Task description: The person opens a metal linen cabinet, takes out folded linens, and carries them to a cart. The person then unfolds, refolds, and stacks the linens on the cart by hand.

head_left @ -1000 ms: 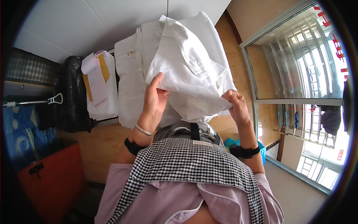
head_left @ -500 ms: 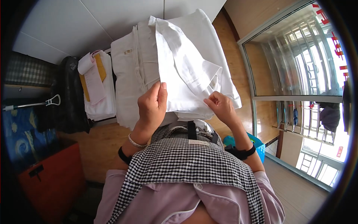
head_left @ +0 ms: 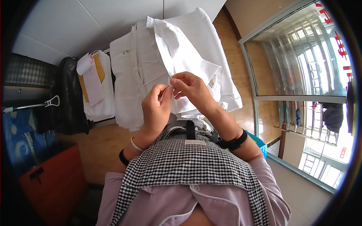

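Observation:
A white cloth (head_left: 179,47) lies loosely over a broad pile of folded white fabric (head_left: 126,81) in front of me. My left hand (head_left: 156,107) pinches the near edge of this cloth between thumb and fingers. Right beside it, my right hand (head_left: 191,91) has thumb and forefinger closed at the same edge, and the fingertips of both hands almost meet. The cloth's right part is rumpled and folds over itself beyond my right wrist.
Left of the pile is a smaller white stack (head_left: 100,107) with pink paper slips (head_left: 92,84) and a yellow piece on top. A black bag (head_left: 69,94) and an orange-red box (head_left: 52,184) are farther left. A glass sliding door (head_left: 296,56) stands right; a blue basket (head_left: 260,143) is near my right arm.
My right hand has moved left and away from my body, from the cloth's near right part to beside my left hand. The cloth edge is now gathered between both hands.

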`<state>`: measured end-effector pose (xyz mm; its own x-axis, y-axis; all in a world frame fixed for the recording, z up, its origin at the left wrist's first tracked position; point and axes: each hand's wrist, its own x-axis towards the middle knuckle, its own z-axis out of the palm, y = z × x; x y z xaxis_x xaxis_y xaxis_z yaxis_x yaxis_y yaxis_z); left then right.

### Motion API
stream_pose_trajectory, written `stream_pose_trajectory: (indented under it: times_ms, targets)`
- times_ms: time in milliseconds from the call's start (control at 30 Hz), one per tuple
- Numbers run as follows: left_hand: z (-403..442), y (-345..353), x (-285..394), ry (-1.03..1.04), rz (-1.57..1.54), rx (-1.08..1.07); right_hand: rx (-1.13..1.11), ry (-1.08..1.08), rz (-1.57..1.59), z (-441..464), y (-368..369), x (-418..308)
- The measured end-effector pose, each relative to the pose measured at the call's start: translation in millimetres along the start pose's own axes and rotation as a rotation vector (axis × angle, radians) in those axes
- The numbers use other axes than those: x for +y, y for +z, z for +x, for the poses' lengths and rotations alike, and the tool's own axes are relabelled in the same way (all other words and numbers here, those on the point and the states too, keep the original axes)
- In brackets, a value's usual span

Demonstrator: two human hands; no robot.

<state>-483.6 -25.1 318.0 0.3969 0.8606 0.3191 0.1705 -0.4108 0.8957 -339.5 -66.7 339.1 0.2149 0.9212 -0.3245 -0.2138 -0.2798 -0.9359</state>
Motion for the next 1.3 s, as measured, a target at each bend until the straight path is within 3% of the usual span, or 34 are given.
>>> stream_pose_trajectory:
  times_ms: [33,167,233,767,967,1067,1133,1167,1233,1300]
  targets:
    - [0,0,-1,-0.194,-0.118,-0.034,0.022,-0.009,-0.05,-1,0,1]
    - [-3,-5,-5,-0.399,-0.239,-0.082,0.016,-0.049,-0.146,-2,-6,18]
    - [-2,-10,-7,-0.508,-0.199,-0.227,-0.021,0.018,-0.189,-4,-8,18]
    - [-5,-6,-8,-0.447,-0.121,-0.366,-0.031,0.001,-0.063,-9,-13,22]
    - [-6,-7,-11,-0.488,-0.245,-0.381,-0.036,0.03,-0.104,-10,-15,24]
    - [0,-13,-15,-0.481,-0.283,-0.305,-0.015,0.012,-0.267,-12,-22,29]
    - [5,-17,-13,-0.469,-0.328,-0.263,0.188,-0.212,-0.596,-14,-29,32]
    - [8,-19,-12,-0.458,-0.372,-0.221,0.189,-0.212,-0.597,-13,-37,35]
    - [17,-31,-16,-0.433,-0.371,-0.171,0.434,-0.547,-1.031,-7,-63,43]
    - [31,-42,-17,-0.438,-0.352,-0.094,0.505,-0.521,-1.112,-6,-88,40]
